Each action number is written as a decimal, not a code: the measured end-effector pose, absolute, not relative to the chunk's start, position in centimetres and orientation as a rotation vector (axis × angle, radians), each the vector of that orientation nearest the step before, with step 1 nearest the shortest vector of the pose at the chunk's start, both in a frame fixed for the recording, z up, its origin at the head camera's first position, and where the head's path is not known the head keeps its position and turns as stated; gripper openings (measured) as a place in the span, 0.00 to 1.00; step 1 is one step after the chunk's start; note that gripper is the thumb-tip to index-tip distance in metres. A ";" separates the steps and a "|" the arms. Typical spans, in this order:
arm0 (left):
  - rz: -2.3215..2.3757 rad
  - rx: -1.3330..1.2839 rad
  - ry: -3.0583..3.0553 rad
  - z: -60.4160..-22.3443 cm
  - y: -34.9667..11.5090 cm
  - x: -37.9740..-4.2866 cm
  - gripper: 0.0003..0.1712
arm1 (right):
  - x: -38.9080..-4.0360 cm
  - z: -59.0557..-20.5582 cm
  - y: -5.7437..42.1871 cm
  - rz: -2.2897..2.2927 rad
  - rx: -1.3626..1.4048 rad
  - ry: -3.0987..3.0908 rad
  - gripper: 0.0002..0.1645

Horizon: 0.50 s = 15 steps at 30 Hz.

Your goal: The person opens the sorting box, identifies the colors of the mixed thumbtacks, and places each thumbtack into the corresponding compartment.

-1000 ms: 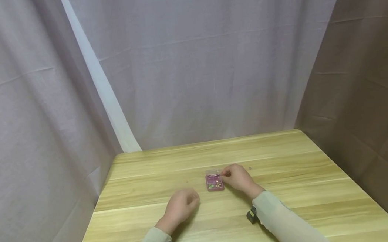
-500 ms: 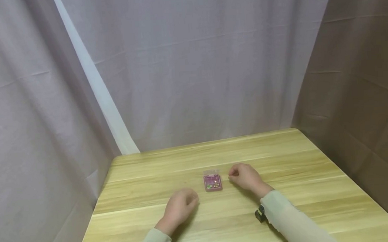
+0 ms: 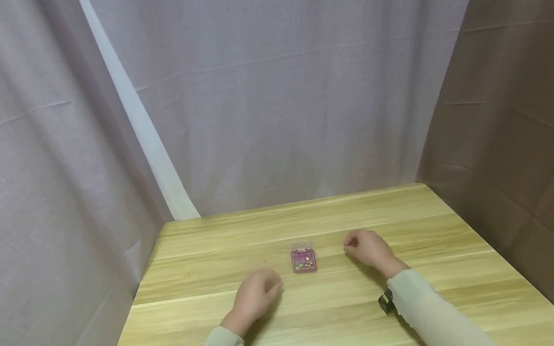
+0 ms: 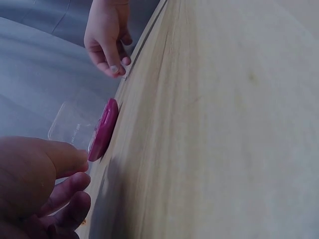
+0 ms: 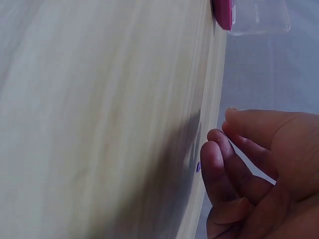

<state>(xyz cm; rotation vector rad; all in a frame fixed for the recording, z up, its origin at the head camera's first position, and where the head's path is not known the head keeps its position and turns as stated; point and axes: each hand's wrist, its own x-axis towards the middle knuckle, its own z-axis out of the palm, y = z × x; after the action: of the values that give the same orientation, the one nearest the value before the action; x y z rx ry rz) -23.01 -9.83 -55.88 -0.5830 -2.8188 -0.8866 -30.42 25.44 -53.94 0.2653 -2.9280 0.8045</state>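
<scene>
A small pink box (image 3: 303, 261) with compartments lies on the wooden table, its clear lid (image 3: 301, 245) raised at the far side. Several small green, yellowish and orange pieces (image 3: 308, 264) lie in it. My left hand (image 3: 258, 296) rests on the table left of the box, fingers loosely curved and holding nothing visible. To the box's right, my right hand (image 3: 369, 249) hovers low, thumb and fingertips close together with nothing seen between them. A tiny purple piece (image 5: 198, 167) lies on the table beside those fingertips in the right wrist view.
A tiny orange piece (image 4: 83, 222) lies on the table near the left fingers. Grey curtains (image 3: 291, 98) hang behind the wooden table (image 3: 233, 234) and at both sides. Each wrist wears a black camera strap (image 3: 386, 301).
My right hand has moved away from the box to the right, toward where a tiny ring-like piece lay. The left hand has barely moved. The box stays in place, lid raised.
</scene>
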 end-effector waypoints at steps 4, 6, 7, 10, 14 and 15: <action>-0.877 -0.576 -2.821 -56.0 -9.9 -23.1 0.11 | -30.6 -54.2 26.2 0.793 0.263 -2.933 0.06; -0.878 -0.571 -2.822 -56.0 -10.0 -23.1 0.11 | -30.7 -54.3 26.5 0.788 0.256 -2.941 0.05; -0.880 -0.568 -2.822 -56.0 -10.0 -23.1 0.11 | -30.7 -54.2 26.7 0.783 0.253 -2.945 0.05; -0.886 -0.562 -2.822 -56.1 -10.0 -23.1 0.11 | -31.0 -54.2 27.2 0.764 0.229 -2.959 0.05; -0.894 -0.549 -2.820 -56.1 -9.9 -23.0 0.10 | -31.3 -54.0 28.0 0.741 0.201 -2.984 0.06; -0.896 -0.546 -2.819 -56.1 -9.9 -22.9 0.11 | -31.3 -53.9 28.1 0.735 0.190 -2.991 0.06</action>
<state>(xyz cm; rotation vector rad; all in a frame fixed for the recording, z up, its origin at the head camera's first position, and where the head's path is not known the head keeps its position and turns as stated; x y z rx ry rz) -22.94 -9.92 -56.13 -0.5459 -2.8194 -0.8959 -31.34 28.15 -53.92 0.1902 -2.9912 0.7353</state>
